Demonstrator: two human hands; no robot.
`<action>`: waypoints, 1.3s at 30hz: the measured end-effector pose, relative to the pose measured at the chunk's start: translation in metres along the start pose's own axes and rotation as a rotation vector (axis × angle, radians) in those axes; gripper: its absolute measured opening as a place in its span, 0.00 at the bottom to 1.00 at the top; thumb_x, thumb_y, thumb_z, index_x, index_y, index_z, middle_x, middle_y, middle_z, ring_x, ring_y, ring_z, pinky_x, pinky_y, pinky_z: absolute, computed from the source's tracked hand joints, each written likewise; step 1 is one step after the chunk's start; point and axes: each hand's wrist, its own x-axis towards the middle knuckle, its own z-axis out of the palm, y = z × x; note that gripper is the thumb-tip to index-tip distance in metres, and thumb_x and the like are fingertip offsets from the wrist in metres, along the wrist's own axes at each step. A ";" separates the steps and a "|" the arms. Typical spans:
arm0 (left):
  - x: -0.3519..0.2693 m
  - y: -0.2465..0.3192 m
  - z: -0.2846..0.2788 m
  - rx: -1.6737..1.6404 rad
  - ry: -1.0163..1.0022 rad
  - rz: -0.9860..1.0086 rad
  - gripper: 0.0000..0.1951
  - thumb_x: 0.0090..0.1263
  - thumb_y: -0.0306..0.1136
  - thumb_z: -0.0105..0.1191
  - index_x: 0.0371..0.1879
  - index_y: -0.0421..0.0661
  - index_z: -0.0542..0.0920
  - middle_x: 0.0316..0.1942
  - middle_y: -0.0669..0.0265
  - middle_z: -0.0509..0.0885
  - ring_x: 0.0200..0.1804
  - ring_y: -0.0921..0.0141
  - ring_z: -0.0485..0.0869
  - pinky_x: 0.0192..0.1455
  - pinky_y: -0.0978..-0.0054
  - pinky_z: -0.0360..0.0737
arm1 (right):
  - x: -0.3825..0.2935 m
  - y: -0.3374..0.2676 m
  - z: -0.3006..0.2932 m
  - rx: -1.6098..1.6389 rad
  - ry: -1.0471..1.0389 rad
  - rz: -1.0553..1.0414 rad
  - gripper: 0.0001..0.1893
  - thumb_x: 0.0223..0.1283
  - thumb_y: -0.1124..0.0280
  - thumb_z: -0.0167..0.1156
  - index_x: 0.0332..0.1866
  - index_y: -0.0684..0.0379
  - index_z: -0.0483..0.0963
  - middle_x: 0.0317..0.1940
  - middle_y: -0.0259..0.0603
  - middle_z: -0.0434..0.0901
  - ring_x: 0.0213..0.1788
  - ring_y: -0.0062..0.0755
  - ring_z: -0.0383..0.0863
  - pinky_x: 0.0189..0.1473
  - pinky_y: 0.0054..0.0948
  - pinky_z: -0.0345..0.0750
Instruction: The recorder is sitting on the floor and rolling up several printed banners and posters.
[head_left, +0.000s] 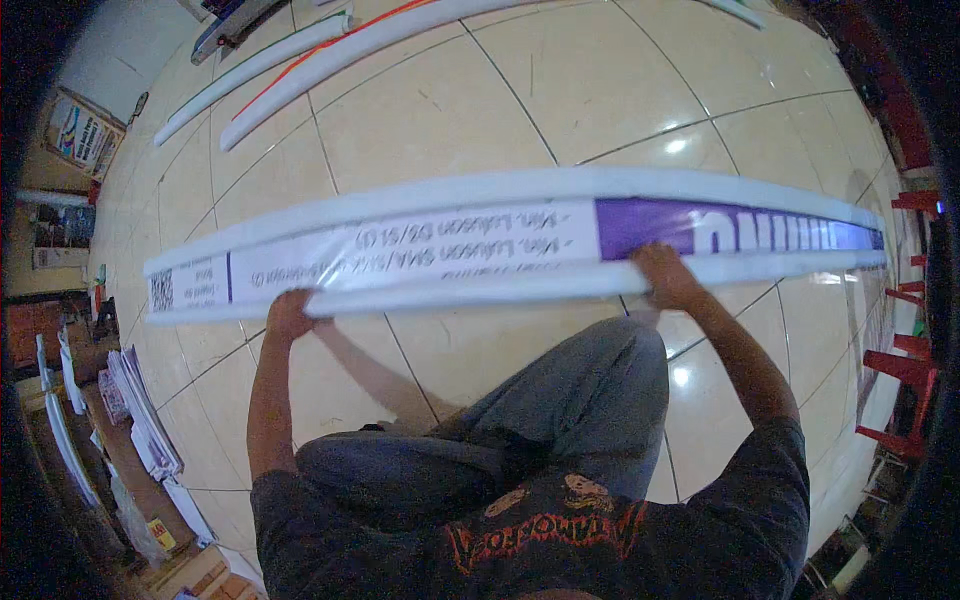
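A long printed banner (465, 236), rolled in from both long edges, stretches across the view in front of my folded legs. Its white far roll (465, 191) and near roll (465, 291) leave a strip of white and purple print showing between them, with upside-down writing and a printed code at the left end. My left hand (294, 313) grips the near roll left of the middle. Farther right, my right hand (660, 276) holds the same roll beside the purple part, its fingertips over the edge. The banner looks slightly blurred.
Beyond the banner, rolled white sheets (300, 90) lie on the tiled floor (585, 97). Red plastic stools (900, 390) stand along the right. Stacked papers (146, 420) and a cardboard box (135, 465) are at the left.
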 end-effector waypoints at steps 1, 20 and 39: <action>-0.026 -0.004 -0.003 0.007 -0.032 -0.051 0.26 0.48 0.45 0.68 0.47 0.49 0.81 0.48 0.55 0.83 0.53 0.55 0.80 0.59 0.57 0.75 | -0.004 -0.015 -0.001 0.002 -0.034 -0.055 0.37 0.48 0.58 0.69 0.65 0.56 0.65 0.63 0.50 0.68 0.67 0.51 0.64 0.69 0.51 0.58; -0.112 0.019 0.032 -0.102 0.009 -0.138 0.47 0.51 0.50 0.60 0.72 0.51 0.57 0.75 0.51 0.49 0.76 0.47 0.42 0.66 0.27 0.36 | 0.235 -0.080 -0.076 -0.181 -0.149 -0.337 0.31 0.60 0.54 0.55 0.70 0.40 0.61 0.73 0.34 0.56 0.76 0.40 0.49 0.75 0.53 0.41; -0.094 -0.016 0.045 -0.076 0.115 0.149 0.33 0.51 0.27 0.56 0.62 0.40 0.69 0.60 0.48 0.73 0.65 0.50 0.68 0.70 0.57 0.63 | 0.002 -0.039 -0.021 -0.027 -0.078 -0.289 0.36 0.48 0.59 0.69 0.64 0.52 0.65 0.61 0.46 0.67 0.63 0.45 0.67 0.63 0.46 0.66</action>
